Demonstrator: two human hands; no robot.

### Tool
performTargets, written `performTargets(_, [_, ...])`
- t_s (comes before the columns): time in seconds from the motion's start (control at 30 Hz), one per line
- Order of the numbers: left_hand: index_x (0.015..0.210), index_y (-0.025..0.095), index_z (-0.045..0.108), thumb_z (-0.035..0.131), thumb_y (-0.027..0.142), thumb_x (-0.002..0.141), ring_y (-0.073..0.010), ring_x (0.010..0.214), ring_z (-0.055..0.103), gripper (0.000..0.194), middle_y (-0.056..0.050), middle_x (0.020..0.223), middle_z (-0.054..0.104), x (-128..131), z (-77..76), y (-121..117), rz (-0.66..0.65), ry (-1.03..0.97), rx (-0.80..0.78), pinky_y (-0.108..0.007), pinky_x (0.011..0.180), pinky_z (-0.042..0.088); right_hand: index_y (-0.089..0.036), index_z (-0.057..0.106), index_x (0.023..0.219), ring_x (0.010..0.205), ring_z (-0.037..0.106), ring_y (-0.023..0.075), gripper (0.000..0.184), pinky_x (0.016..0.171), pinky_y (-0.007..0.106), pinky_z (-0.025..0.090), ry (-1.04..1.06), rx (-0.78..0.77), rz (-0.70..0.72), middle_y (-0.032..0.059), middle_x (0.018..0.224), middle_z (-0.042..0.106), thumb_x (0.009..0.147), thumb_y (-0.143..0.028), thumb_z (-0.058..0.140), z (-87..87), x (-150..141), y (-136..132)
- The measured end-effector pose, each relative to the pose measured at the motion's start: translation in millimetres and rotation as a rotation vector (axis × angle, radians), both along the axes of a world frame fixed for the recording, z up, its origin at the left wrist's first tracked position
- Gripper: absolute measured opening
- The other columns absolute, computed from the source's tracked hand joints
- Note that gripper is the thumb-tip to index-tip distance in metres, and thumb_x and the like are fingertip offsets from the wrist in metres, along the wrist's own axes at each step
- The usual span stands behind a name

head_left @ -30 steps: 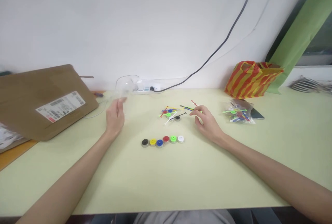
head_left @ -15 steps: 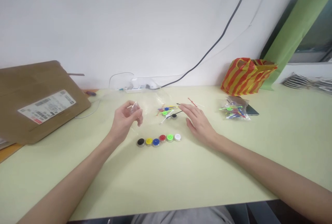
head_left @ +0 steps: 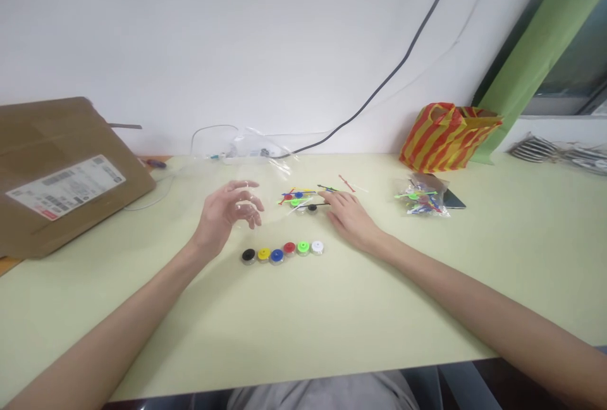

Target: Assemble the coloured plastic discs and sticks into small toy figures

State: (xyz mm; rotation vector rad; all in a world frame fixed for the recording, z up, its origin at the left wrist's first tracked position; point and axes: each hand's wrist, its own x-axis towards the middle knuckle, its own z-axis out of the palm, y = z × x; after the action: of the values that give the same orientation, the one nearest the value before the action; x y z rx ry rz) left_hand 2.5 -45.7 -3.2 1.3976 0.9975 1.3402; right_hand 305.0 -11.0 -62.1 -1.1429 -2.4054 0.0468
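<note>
My left hand (head_left: 227,214) hangs above the table, fingers loosely curled, just left of the loose pile. A faint transparent glint between its fingers is too unclear to identify. My right hand (head_left: 349,220) rests with its fingertips at the edge of a pile of coloured plastic sticks and discs (head_left: 298,200). Closest to those fingers is a black disc (head_left: 312,207). A row of six round discs (head_left: 283,253) in black, yellow, blue, red, green and white lies nearer me, between my hands. A transparent plastic bag (head_left: 420,202) holding similar coloured pieces lies to the right.
A thin transparent plastic sheet (head_left: 260,147) lies at the table's back edge before a power strip (head_left: 237,157). A cardboard mailer (head_left: 61,176) overhangs the left side. A red-and-yellow striped bag (head_left: 448,138) stands back right, beside a dark flat device (head_left: 454,202).
The transparent plastic sheet has gone from my left hand's area to the back edge. My right hand has moved left to the sticks. The whole scene has shifted slightly in view.
</note>
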Motion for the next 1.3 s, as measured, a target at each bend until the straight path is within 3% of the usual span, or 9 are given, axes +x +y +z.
performTargets(0.23, [0.113,0.022,0.063,0.065,0.032,0.081,-0.0118,0.037,0.053,0.035,-0.001,0.077,0.068,0,0.7,-1,0.019,-0.008,-0.119,-0.021,0.03,0.031,-0.018,0.065,0.128,0.122,0.053,0.029,0.03,0.105,0.044,0.04,-0.052,-0.008,-0.055,0.0132,0.124,0.066,0.103,-0.019,0.048,-2.2,0,5])
performTargets(0.47, [0.104,0.013,0.072,0.068,0.032,0.081,-0.0099,0.042,0.054,0.03,-0.007,0.092,0.068,3,7.0,-6,0.054,0.016,-0.177,-0.023,0.033,0.035,-0.02,0.072,0.105,0.106,0.061,0.0265,0.02,0.096,0.04,0.041,0.08,0.029,-0.076,0.0089,0.104,0.074,0.101,-0.015,0.053,-6.3,8,8])
performTargets(0.67, [0.127,0.02,0.068,0.063,0.036,0.09,-0.01,0.05,0.055,0.04,-0.006,0.094,0.067,2,10.7,-8,-0.01,-0.064,-0.313,-0.02,0.037,0.038,-0.02,0.072,0.095,0.084,0.067,0.0232,0.023,0.083,0.034,0.044,0.285,0.0,-0.124,0.0047,0.086,0.075,0.099,-0.013,0.05,1.1,31,13])
performTargets(0.83, [0.132,0.02,0.065,0.066,0.037,0.091,-0.0146,0.056,0.062,0.045,-0.009,0.098,0.07,2,9.4,-8,-0.084,-0.001,-0.301,-0.021,0.037,0.04,-0.02,0.069,0.096,0.078,0.066,0.0212,0.021,0.077,0.032,0.045,0.47,0.07,-0.164,0.003,0.081,0.072,0.098,-0.018,0.048,12.2,45,11])
performTargets(1.03, [0.131,0.017,0.067,0.067,0.032,0.09,-0.0141,0.048,0.062,0.043,-0.015,0.104,0.074,4,11.6,-13,-0.211,0.153,-0.364,-0.022,0.035,0.041,-0.021,0.065,0.106,0.072,0.062,0.017,0.02,0.068,0.029,0.047,0.708,0.212,-0.109,0.0016,0.08,0.065,0.103,-0.024,0.046,28.6,34,-11])
performTargets(1.3, [0.134,0.019,0.065,0.067,0.045,0.094,-0.0164,0.046,0.066,0.048,-0.016,0.102,0.076,-2,12.1,-13,-0.46,0.289,-0.403,-0.02,0.031,0.037,-0.024,0.065,0.107,0.073,0.061,0.0172,0.022,0.07,0.032,0.048,0.603,0.413,0.11,0.0019,0.079,0.063,0.102,-0.012,0.048,45.4,18,-49])
